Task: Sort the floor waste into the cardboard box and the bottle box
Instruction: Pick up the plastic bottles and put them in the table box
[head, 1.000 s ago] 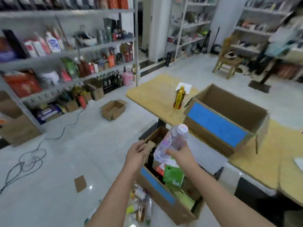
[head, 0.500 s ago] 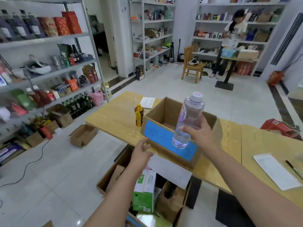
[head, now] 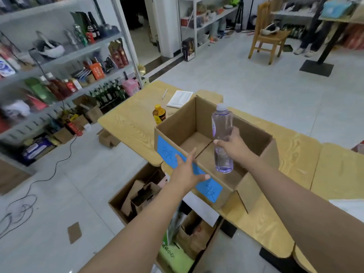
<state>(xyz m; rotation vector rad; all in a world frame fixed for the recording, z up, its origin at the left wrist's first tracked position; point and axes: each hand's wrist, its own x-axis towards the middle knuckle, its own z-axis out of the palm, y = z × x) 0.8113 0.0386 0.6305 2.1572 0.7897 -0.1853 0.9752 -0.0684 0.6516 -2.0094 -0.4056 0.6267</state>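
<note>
Clear bottle (head: 222, 138) upright above open bottle box (head: 177, 123), right hand (head: 234, 146) wrapped round its middle. Left hand (head: 187, 172) with fingers spread straight, over box's blue label — contact unclear. Box sits at near edge of wooden table (head: 130, 125); yellow bottle (head: 159, 115), notepad (head: 179, 99) toward far-left corner. Cardboard box (head: 118, 210) on tiled floor (head: 88, 184) below, far side tucked under table. Shelves (head: 65, 56) blurred at left — label writing illegible.
</note>
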